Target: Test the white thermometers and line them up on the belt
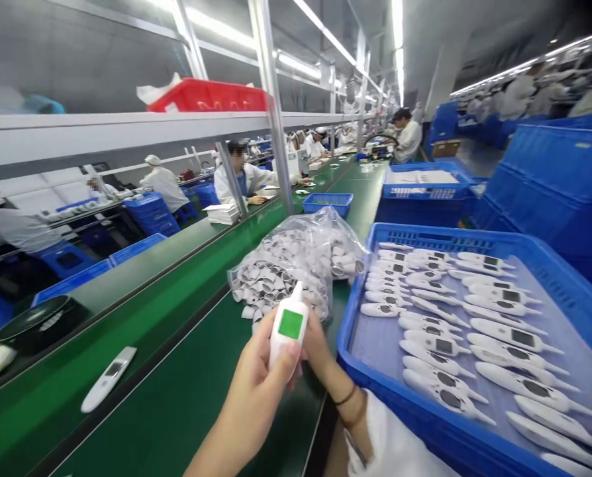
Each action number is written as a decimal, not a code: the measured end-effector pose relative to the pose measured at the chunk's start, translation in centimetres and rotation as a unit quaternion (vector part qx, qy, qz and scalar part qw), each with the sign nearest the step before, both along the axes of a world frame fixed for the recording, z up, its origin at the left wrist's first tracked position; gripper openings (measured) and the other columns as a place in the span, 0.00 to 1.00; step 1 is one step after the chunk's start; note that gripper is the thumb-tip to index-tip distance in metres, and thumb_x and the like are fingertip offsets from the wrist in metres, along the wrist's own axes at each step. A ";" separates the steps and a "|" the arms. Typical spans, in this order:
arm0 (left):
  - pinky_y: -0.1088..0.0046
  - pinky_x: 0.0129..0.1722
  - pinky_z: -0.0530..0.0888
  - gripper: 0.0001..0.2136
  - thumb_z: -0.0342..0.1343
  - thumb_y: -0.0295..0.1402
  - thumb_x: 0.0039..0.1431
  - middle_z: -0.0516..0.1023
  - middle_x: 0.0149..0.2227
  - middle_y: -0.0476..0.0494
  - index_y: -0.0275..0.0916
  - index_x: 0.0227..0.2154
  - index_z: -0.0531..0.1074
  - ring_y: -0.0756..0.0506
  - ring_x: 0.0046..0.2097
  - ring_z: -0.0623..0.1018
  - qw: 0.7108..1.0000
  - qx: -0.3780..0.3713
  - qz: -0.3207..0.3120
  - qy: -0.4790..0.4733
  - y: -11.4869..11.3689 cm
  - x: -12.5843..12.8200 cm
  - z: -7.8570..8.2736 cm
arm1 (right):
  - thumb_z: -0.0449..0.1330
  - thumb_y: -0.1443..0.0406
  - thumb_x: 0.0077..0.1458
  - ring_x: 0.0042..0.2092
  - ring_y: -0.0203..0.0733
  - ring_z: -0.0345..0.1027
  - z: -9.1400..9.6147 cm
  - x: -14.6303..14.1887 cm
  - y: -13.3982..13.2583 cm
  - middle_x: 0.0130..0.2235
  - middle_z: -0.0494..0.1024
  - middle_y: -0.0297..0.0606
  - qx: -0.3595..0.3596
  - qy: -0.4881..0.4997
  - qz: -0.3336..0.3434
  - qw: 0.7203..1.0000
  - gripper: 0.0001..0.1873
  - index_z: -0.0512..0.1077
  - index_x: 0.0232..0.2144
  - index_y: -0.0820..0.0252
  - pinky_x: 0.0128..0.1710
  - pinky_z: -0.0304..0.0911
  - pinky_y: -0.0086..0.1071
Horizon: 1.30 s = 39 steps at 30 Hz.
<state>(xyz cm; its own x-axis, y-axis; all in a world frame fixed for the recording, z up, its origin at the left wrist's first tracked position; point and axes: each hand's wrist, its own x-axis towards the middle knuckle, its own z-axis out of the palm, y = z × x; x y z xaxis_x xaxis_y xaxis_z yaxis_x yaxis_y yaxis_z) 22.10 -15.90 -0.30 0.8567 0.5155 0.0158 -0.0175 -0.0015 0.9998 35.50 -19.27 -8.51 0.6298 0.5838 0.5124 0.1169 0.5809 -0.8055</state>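
Note:
My left hand is closed around a white ear thermometer, its thumb lying on the front below a screen lit green. The probe tip points up and away from me. My right hand is close against the thermometer's right side and back; its fingers are mostly hidden there. Just beyond my hands, a clear plastic bag holds many small white cone-shaped parts, some spilling from its mouth. To the right, a blue crate contains rows of similar white thermometers with dark screens.
Another thermometer lies on the green conveyor belt to the left. A black round dish sits at the far left. A small blue basket stands beyond the bag. A red bin rests on the overhead shelf. Co-workers sit along the line.

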 end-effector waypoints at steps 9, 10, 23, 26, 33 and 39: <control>0.75 0.24 0.68 0.34 0.65 0.41 0.58 0.79 0.39 0.44 0.51 0.67 0.62 0.49 0.26 0.69 0.987 0.115 0.113 0.011 1.2 -5.9 1.2 | 0.66 0.49 0.58 0.24 0.28 0.59 9.7 -2.9 -1.3 0.28 0.71 0.30 -0.054 -0.040 0.108 0.992 0.20 0.71 0.41 0.57 0.20 0.54 0.22; 0.76 0.23 0.67 0.34 0.65 0.41 0.59 0.79 0.36 0.45 0.51 0.67 0.61 0.50 0.25 0.68 0.986 0.122 0.111 0.005 1.3 -6.1 1.2 | 0.66 0.50 0.58 0.26 0.29 0.62 10.2 -3.4 -1.4 0.30 0.72 0.31 -0.063 -0.073 0.116 0.989 0.19 0.72 0.41 0.58 0.22 0.58 0.22; 0.77 0.22 0.65 0.33 0.61 0.34 0.59 0.78 0.30 0.50 0.50 0.67 0.61 0.50 0.24 0.69 0.985 0.131 0.111 -0.007 1.3 -6.8 2.2 | 0.59 0.52 0.64 0.27 0.34 0.66 9.6 -6.0 -0.1 0.33 0.77 0.35 -0.050 -0.121 -0.051 0.990 0.16 0.77 0.45 0.55 0.21 0.61 0.26; 0.77 0.25 0.68 0.31 0.60 0.33 0.60 0.80 0.33 0.49 0.50 0.66 0.62 0.49 0.27 0.72 0.988 0.117 0.103 -0.016 1.5 -6.4 1.8 | 0.59 0.54 0.65 0.26 0.34 0.66 9.1 -6.5 0.2 0.32 0.78 0.35 -0.047 -0.145 -0.075 0.985 0.14 0.79 0.44 0.55 0.22 0.62 0.26; 0.75 0.23 0.62 0.07 0.57 0.39 0.62 0.72 0.28 0.51 0.44 0.36 0.67 0.49 0.26 0.69 0.968 0.200 0.131 0.078 1.8 -6.0 1.7 | 0.60 0.55 0.65 0.29 0.36 0.70 8.7 -6.0 0.2 0.36 0.81 0.36 -0.039 -0.135 -0.096 0.985 0.14 0.80 0.45 0.54 0.24 0.66 0.27; 0.74 0.24 0.58 0.09 0.52 0.41 0.65 0.67 0.28 0.52 0.45 0.32 0.60 0.46 0.27 0.68 0.949 0.252 0.133 0.135 2.1 -6.0 1.1 | 0.62 0.56 0.64 0.30 0.35 0.72 8.8 -5.8 0.5 0.36 0.82 0.36 -0.044 -0.129 -0.079 0.988 0.13 0.82 0.44 0.53 0.24 0.69 0.26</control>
